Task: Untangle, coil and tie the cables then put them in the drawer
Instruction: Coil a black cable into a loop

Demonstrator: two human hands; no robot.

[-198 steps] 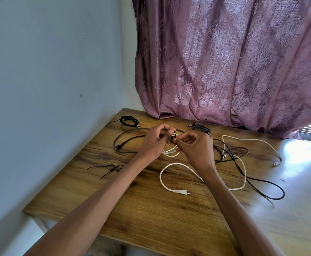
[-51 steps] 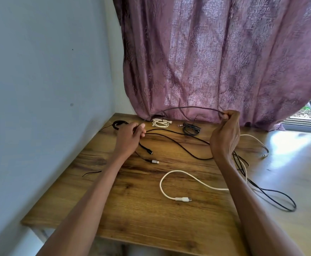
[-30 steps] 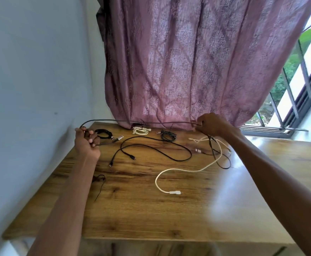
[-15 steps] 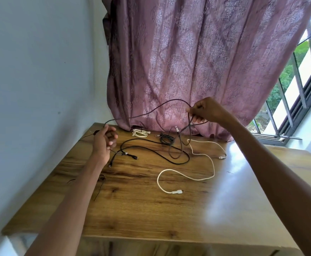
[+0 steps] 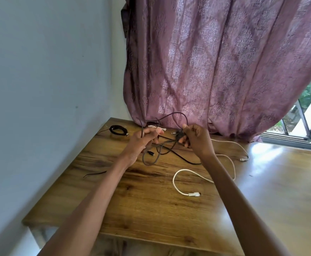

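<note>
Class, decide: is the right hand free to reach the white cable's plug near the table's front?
Probably not yet: the right hand grips the black cable. Nothing lies over the plug.

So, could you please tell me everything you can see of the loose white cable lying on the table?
The white cable is thin, smooth and rubbery-looking, uncoiled and untied. It lies flat on the wooden table, right of centre. Its near end curls into an open loop ending in a white plug with a metal tip. From the loop it runs right, passes behind the right forearm, then arcs toward the curtain, ending in another small plug. Neither hand touches it.
</note>
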